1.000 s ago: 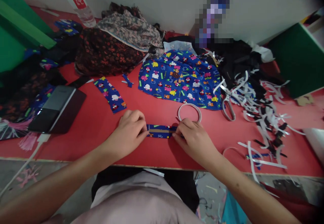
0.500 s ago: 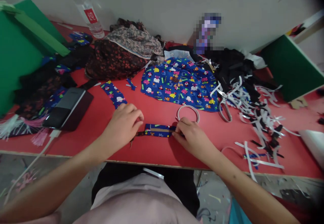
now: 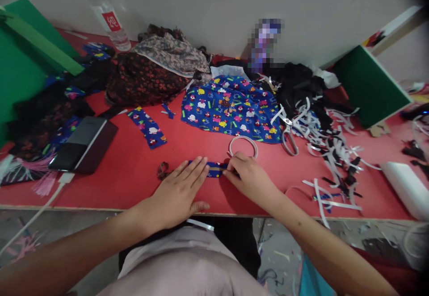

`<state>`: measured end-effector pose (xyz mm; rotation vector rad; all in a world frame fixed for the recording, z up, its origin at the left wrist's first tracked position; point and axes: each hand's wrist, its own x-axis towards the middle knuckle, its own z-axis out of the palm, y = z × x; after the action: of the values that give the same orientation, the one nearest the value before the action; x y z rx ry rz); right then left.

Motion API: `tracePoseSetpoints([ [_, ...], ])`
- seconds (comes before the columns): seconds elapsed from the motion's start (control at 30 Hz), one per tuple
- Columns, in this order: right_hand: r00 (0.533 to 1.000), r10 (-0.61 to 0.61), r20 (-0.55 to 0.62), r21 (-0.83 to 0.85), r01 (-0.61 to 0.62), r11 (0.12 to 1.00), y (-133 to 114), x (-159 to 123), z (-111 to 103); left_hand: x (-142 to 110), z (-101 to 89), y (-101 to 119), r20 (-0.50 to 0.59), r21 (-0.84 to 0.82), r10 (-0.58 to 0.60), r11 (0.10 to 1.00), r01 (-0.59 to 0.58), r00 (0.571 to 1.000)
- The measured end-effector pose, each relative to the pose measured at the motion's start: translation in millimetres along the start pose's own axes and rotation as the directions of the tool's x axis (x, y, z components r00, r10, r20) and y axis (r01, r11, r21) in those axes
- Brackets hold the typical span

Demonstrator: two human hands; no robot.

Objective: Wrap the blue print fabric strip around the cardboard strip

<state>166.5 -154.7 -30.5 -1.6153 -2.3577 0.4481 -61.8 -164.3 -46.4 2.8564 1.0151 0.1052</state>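
A narrow blue printed fabric strip (image 3: pixel 214 171) with a brown band along its middle lies on the red table. My left hand (image 3: pixel 179 186) rests flat over its left part, fingers stretched out, hiding that end. At the strip's right end my right hand (image 3: pixel 246 173) is closed in a pinch on the fabric; the fingertips partly cover what they grip. Just behind the right hand lies a white ring of tape or cord (image 3: pixel 244 138). A dark crumpled scrap (image 3: pixel 162 170) sticks out left of my left hand. Another blue printed strip (image 3: pixel 147 127) lies farther back.
A blue printed cloth (image 3: pixel 231 108) spreads behind my hands, with scissors (image 3: pixel 290 139) at its right. White and black trimmings (image 3: pixel 331 148) are heaped farther right. A power bank (image 3: pixel 82 144) with a white cable sits left. Floral cloth (image 3: pixel 147 72) and a water bottle (image 3: pixel 112 23) stand behind.
My left hand has moved right from the strip's left end and now lies flat over it, fingers straightened. My right hand keeps its pinch. The view has shifted slightly.
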Motion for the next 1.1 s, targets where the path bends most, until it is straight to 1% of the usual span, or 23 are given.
tracePoseSetpoints([
  [0.07,0.998,0.024,-0.066,0.108,-0.016,0.994,6.8,-4.1,-3.8,0.3,0.9,0.0,-0.004,0.002,0.001,1.000,-0.001,1.000],
  [0.13,0.979,0.103,-0.178,0.210,-0.064,0.975,15.8,-11.7,-11.2,0.2,1.2,1.2,-0.011,0.006,-0.004,1.000,0.004,1.000],
  [0.2,0.943,0.188,-0.274,0.236,-0.124,0.964,24.0,-22.0,-19.0,0.5,1.5,2.1,-0.018,0.016,-0.007,1.000,0.007,1.000],
  [0.23,0.934,0.203,-0.293,0.221,-0.141,0.965,26.8,-27.4,-21.5,0.7,1.7,2.3,-0.021,0.025,-0.002,1.000,0.003,1.000],
  [0.3,0.948,0.173,-0.266,0.162,-0.133,0.978,29.2,-36.7,-22.0,1.2,2.0,2.1,-0.022,0.045,0.014,0.999,-0.013,1.000],
  [0.37,0.969,0.129,-0.211,0.090,-0.112,0.990,28.1,-41.7,-17.2,1.6,1.8,1.5,-0.023,0.057,0.032,0.998,-0.030,0.999],
  [0.43,0.978,0.115,-0.177,0.023,-0.113,0.993,25.6,-41.5,-10.5,1.6,1.3,0.7,-0.026,0.062,0.039,0.997,-0.037,0.999],
  [0.53,0.982,0.130,-0.140,-0.024,-0.135,0.991,22.8,-35.3,-4.5,1.3,0.5,-0.5,-0.029,0.060,0.041,0.997,-0.039,0.999],
  [0.67,0.984,0.171,-0.045,-0.052,-0.174,0.983,19.3,-26.3,-7.9,1.1,1.2,-1.9,-0.020,0.058,0.044,0.997,-0.043,0.999],
  [0.8,0.965,0.261,0.029,-0.219,-0.249,0.943,14.9,-20.4,-15.2,-0.4,2.8,-2.6,-0.005,0.064,0.039,0.997,-0.039,0.999],
  [0.87,0.954,0.299,0.034,-0.275,-0.278,0.920,14.4,-19.0,-17.2,-1.7,2.2,-3.0,0.001,0.070,0.040,0.997,-0.040,0.999],
  [0.97,0.944,0.331,-0.005,-0.347,-0.313,0.884,15.8,-19.9,-16.1,0.3,-3.2,-3.0,0.014,0.072,0.044,0.996,-0.045,0.999],
  [1.07,0.939,0.335,-0.071,-0.419,-0.333,0.845,17.5,-23.3,-10.9,15.2,-14.4,2.3,0.014,0.055,0.025,0.998,-0.026,1.000],
  [1.1,0.938,0.332,-0.096,-0.434,-0.340,0.834,17.9,-24.6,-8.7,23.9,-18.7,5.8,0.005,0.045,-0.007,0.999,0.007,1.000],
])
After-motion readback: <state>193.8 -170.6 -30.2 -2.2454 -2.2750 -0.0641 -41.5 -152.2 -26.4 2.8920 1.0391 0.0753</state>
